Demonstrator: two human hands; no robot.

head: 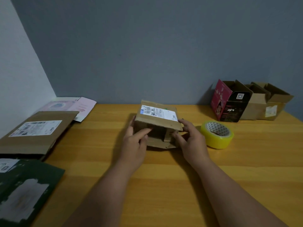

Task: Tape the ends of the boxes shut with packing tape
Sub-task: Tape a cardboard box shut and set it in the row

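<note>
Cardboard box (157,123) is sitting mid-bench, label (159,113) facing up, its near end gaping toward the person with flaps not yet closed. Bottom flap (159,143) is lying out flat on the bench (164,185); top flap is jutting forward over the opening; a small side flap is standing half-folded inside at the right.

Left hand (136,140) is bracing the box's left side, index finger extended and pressing into the open end, other fingers loosely curled. Right hand (191,136) is touching the right corner, fingertips working at the side flap, thumb up by the top edge; whether it is pinching the flap or just pushing, cannot tell.

Judging the step: flap folding before taping. Doing it well is probably meaning tucking both side flaps in first, then bringing bottom and top flaps together so edges are meeting flush, and keeping one hand pressing the seam while the other is going for the tape. Worn, creased flaps are likely springing back, so firm pressure is needed.

Tape roll (217,134), yellow, is lying flat just right of the right hand, within easy reach, untouched.

Further out: open boxes (255,102) are standing far right by the wall, flattened cartons (37,131) lying along the left edge.
</note>
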